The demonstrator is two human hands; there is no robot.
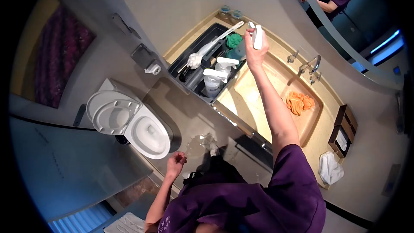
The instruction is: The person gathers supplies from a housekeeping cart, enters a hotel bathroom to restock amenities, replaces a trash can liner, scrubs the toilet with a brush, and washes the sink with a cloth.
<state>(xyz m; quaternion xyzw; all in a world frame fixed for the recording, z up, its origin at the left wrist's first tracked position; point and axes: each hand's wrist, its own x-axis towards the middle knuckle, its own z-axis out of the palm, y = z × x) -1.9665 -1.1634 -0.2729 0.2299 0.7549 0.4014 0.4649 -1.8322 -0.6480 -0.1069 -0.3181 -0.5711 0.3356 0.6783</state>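
Observation:
My right hand (257, 48) is closed on the white head of a spray bottle (258, 37), above the corner of the counter by the sink. The bottle's body seems to reach down beside a dark caddy (215, 29). In the caddy are two more white-topped spray bottles (212, 82), a white long-handled brush (195, 60) and a green scrubber (233, 40). My left hand (176, 164) hangs low over the floor near the toilet with its fingers curled; whether it holds anything is too small to tell.
An orange cloth (299, 103) lies in the sink (317, 118), below the faucet (316, 63). The open toilet (149, 133) stands at left. Two glasses (230, 13), a brown box (343, 127) and a white towel (330, 168) are on the counter. A mirror hangs above.

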